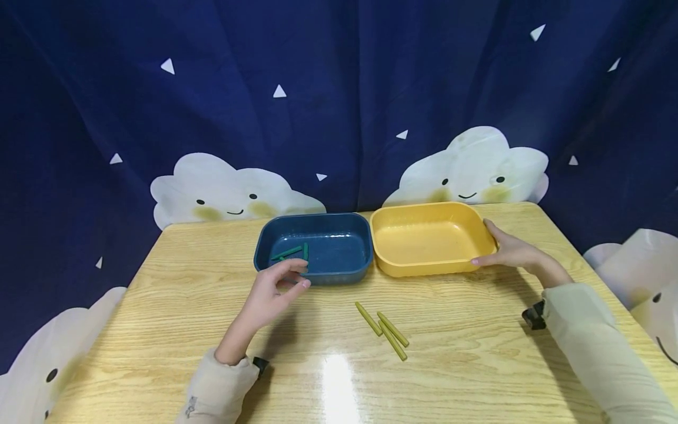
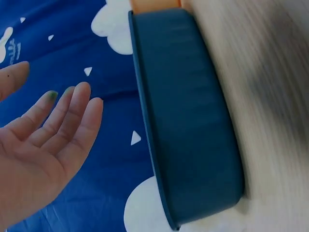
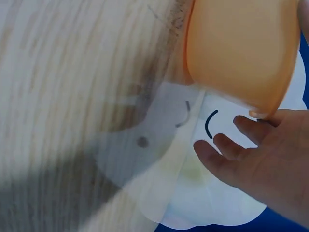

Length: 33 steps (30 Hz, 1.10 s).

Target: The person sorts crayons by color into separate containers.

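Observation:
My left hand (image 1: 270,294) hovers by the front left of a dark blue tray (image 1: 339,278), its fingers loosely bent and apart from the thumb. In the left wrist view this hand (image 2: 48,135) holds nothing; a fingertip shows green. Several short green sticks (image 1: 286,253) lie in the blue tray's left part, partly hidden by the hand. My right hand (image 1: 511,250) holds the right end of a yellow tray (image 1: 424,270), thumb at the front rim and a finger at the side. In the right wrist view the other fingers (image 3: 217,162) extend free of the tray (image 3: 236,53).
Three yellowish crayon-like sticks (image 1: 392,340) lie on the wooden table (image 1: 185,294) in front of the trays. The trays stand side by side at the table's back edge. Behind hangs a dark blue curtain (image 1: 339,106) with white clouds.

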Each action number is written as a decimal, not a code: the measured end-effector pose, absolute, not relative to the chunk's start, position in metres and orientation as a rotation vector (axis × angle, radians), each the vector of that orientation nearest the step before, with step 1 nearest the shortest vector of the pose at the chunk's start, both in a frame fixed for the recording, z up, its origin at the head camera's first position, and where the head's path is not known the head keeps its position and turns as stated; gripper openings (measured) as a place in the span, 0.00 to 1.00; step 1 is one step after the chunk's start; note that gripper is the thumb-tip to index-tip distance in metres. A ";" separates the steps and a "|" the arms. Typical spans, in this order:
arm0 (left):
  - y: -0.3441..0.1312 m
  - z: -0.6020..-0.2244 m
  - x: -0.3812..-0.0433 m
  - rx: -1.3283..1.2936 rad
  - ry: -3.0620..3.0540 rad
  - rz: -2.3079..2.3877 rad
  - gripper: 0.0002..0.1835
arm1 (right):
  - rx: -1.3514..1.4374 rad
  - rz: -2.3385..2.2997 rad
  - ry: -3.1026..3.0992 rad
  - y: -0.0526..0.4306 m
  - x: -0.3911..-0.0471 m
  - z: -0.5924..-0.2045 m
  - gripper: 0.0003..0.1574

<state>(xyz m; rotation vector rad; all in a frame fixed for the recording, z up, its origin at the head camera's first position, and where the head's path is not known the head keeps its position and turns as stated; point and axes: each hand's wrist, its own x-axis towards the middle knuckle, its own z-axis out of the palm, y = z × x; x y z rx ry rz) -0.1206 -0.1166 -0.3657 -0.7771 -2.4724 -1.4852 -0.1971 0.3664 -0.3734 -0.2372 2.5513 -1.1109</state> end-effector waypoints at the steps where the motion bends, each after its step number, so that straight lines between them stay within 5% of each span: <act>1: -0.115 -0.366 -0.121 -0.794 -2.494 -1.486 0.16 | -0.232 -1.113 2.542 0.366 -0.197 -0.374 0.73; 20: -0.062 -0.382 -0.142 -1.341 -2.748 -1.278 0.20 | -0.194 -1.120 2.531 0.367 -0.197 -0.376 0.72; 27: -0.044 -0.389 -0.149 -1.562 -2.912 -0.854 0.24 | -0.192 -1.106 2.547 0.366 -0.197 -0.377 0.72; 33: -0.032 -0.389 -0.147 -1.569 -2.992 -0.451 0.17 | -0.191 -1.103 2.547 0.367 -0.196 -0.378 0.72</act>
